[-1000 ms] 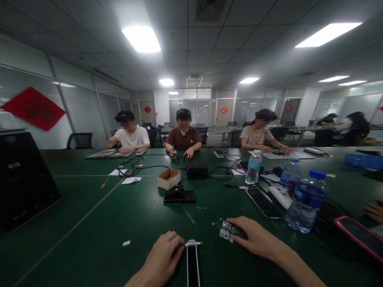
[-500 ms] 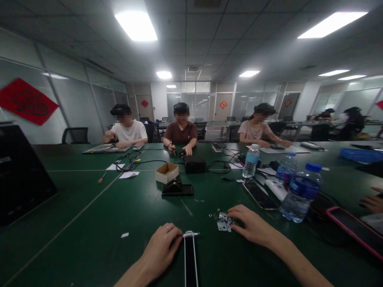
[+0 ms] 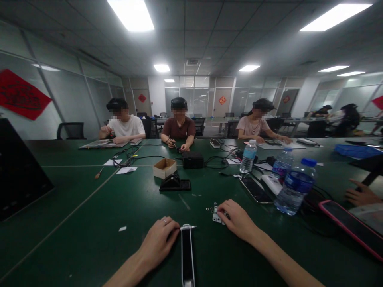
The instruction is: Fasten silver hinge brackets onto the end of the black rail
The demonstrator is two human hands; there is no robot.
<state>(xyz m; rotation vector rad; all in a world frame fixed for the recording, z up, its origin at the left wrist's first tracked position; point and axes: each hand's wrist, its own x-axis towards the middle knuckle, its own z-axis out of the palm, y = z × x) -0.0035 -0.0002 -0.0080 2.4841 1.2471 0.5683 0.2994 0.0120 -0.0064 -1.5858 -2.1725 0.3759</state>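
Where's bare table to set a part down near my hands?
The widest bare table lies left of the left hand, out to the black panel; only a white scrap lies there. A smaller patch sits between the black stand and the metal parts at the right hand. Right of that hand is crowded: phone, water bottle, pink-edged phone.

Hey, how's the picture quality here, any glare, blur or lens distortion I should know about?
Head view: the wide-angle lens stretches the ceiling grid toward the corners; the ceiling light panels blow out to plain white; the green table is dim, with only soft shadows; the left hand and right hand look fairly sharp, but the small metal parts are too tiny to make out.
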